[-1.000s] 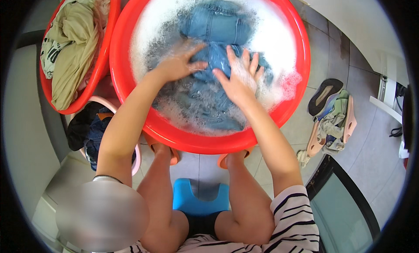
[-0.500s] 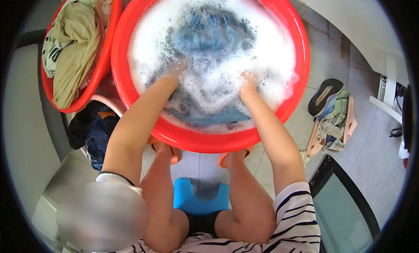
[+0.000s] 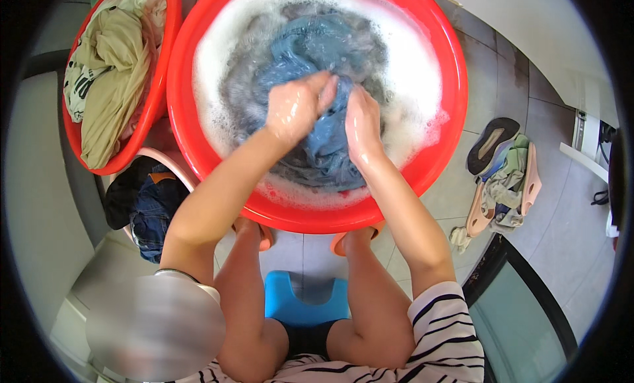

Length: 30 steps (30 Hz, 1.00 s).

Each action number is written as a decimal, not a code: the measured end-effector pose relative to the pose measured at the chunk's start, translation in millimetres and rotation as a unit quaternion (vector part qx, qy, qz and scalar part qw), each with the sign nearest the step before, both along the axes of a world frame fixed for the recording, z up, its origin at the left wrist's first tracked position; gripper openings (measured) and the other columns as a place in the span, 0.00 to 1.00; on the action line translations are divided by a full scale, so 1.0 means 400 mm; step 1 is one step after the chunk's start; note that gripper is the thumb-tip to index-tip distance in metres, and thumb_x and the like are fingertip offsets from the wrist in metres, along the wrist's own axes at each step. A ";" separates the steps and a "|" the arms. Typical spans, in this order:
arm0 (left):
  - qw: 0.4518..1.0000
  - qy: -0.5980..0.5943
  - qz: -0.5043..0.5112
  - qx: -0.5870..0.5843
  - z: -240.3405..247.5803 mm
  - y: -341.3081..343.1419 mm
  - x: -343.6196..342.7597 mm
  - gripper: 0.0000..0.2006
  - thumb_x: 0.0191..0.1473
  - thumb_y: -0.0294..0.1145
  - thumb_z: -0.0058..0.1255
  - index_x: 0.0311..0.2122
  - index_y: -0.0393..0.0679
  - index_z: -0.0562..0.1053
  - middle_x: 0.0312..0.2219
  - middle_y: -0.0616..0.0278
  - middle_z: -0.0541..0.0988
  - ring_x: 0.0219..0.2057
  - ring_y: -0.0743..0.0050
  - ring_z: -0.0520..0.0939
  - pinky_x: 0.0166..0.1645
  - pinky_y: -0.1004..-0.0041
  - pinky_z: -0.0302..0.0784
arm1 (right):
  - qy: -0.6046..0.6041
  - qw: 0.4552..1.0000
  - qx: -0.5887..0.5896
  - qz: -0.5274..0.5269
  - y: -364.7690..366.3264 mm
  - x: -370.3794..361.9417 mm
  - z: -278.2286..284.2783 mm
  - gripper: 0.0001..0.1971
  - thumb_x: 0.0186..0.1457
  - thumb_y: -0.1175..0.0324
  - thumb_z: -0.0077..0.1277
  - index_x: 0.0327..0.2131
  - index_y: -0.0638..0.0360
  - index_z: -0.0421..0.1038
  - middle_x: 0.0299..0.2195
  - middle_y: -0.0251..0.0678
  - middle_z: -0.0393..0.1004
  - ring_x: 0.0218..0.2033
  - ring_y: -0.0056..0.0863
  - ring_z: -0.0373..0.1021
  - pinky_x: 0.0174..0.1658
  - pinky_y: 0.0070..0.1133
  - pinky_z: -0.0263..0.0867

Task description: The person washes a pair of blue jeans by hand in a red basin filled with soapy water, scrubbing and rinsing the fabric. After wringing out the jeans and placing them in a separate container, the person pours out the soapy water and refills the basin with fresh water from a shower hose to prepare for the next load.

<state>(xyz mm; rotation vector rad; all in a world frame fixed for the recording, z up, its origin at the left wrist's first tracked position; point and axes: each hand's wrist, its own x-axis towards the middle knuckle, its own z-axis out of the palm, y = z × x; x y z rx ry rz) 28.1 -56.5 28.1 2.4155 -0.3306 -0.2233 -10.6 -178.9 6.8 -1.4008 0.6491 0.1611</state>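
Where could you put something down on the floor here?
Bare grey tiles lie right of the big red basin, beyond the pile of sandals and rags. A smaller patch sits between the feet, ahead of the blue stool. The left is crowded: a second red basin of clothes and dark clothes.

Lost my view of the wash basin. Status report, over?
Left hand and right hand both clenched on the blue garment. Garment bunched up above suds in the red basin. Nothing blocking the hands.
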 end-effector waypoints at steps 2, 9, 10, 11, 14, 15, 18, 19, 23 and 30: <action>0.993 -0.079 -0.012 0.082 -0.052 0.051 0.042 0.15 0.57 0.46 0.40 0.30 0.49 0.73 0.26 0.58 0.77 0.24 0.53 0.78 0.27 0.61 0.73 | 0.006 0.987 -0.089 0.131 -0.014 -0.002 0.074 0.14 0.56 0.62 0.39 0.23 0.62 0.64 0.16 0.33 0.64 0.21 0.23 0.59 0.28 0.23 0.56; 0.959 -0.227 -0.101 0.138 -0.063 0.133 0.038 0.18 0.55 0.50 0.42 0.48 0.57 0.70 0.43 0.59 0.74 0.46 0.54 0.73 0.47 0.62 0.70 | -0.197 0.765 -0.570 0.227 -0.077 -0.020 0.087 0.18 0.49 0.59 0.53 0.43 0.56 0.67 0.39 0.45 0.70 0.43 0.42 0.65 0.44 0.33 0.59; 0.935 -0.276 -0.155 0.159 -0.074 0.133 0.035 0.21 0.54 0.53 0.42 0.51 0.59 0.69 0.45 0.58 0.73 0.49 0.52 0.71 0.50 0.61 0.69 | -0.203 0.771 -0.534 0.283 -0.066 -0.014 0.072 0.28 0.48 0.59 0.54 0.52 0.57 0.60 0.47 0.47 0.66 0.51 0.45 0.58 0.50 0.36 0.54; 0.953 -0.204 -0.173 0.142 -0.093 0.133 0.032 0.22 0.54 0.53 0.43 0.52 0.58 0.67 0.47 0.56 0.71 0.51 0.51 0.70 0.52 0.62 0.65 | -0.187 0.752 -0.557 0.298 -0.044 -0.016 0.033 0.31 0.50 0.56 0.52 0.56 0.55 0.57 0.48 0.50 0.65 0.51 0.46 0.59 0.53 0.36 0.53; 0.967 0.168 -0.158 0.111 -0.133 0.137 0.068 0.31 0.52 0.57 0.44 0.57 0.50 0.61 0.55 0.51 0.64 0.55 0.47 0.64 0.60 0.62 0.56 | -0.047 0.775 -0.527 0.344 -0.034 0.013 -0.031 0.32 0.53 0.48 0.45 0.58 0.53 0.55 0.50 0.49 0.65 0.51 0.46 0.61 0.53 0.36 0.55; 0.968 0.203 -0.107 0.106 -0.140 0.131 0.074 0.32 0.52 0.57 0.44 0.57 0.47 0.61 0.55 0.49 0.63 0.55 0.46 0.64 0.60 0.62 0.56 | 0.034 0.791 -0.485 0.371 -0.036 0.030 -0.039 0.32 0.53 0.47 0.44 0.57 0.53 0.55 0.49 0.50 0.65 0.49 0.46 0.63 0.51 0.36 0.57; 0.950 0.275 -0.028 0.146 -0.156 0.068 0.089 0.43 0.43 0.67 0.45 0.59 0.47 0.57 0.55 0.46 0.63 0.56 0.49 0.63 0.58 0.58 0.59 | 0.166 0.802 -0.419 0.392 -0.050 0.057 -0.073 0.31 0.52 0.46 0.42 0.55 0.53 0.57 0.46 0.49 0.68 0.45 0.45 0.67 0.47 0.35 0.63; 0.950 0.252 -0.025 0.182 -0.204 0.073 0.094 0.41 0.45 0.63 0.45 0.59 0.45 0.58 0.55 0.46 0.62 0.57 0.49 0.63 0.58 0.57 0.59 | 0.185 0.806 -0.402 0.393 -0.039 0.064 -0.085 0.30 0.52 0.47 0.42 0.55 0.53 0.58 0.45 0.48 0.70 0.44 0.45 0.68 0.45 0.35 0.64; 0.950 0.118 -0.053 0.284 -0.425 0.179 0.053 0.33 0.51 0.51 0.44 0.58 0.41 0.59 0.54 0.47 0.64 0.55 0.49 0.65 0.56 0.56 0.60 | 0.153 0.822 -0.399 0.376 0.052 0.110 -0.109 0.28 0.52 0.50 0.43 0.54 0.53 0.59 0.43 0.47 0.71 0.45 0.45 0.68 0.46 0.34 0.64; 0.825 0.244 -0.292 0.418 -0.051 0.111 0.021 0.20 0.57 0.39 0.38 0.51 0.39 0.66 0.38 0.49 0.77 0.43 0.51 0.76 0.48 0.64 0.70 | 0.123 0.674 -0.568 0.456 -0.123 0.010 -0.027 0.19 0.47 0.64 0.49 0.44 0.59 0.66 0.39 0.44 0.73 0.41 0.43 0.69 0.43 0.35 0.65</action>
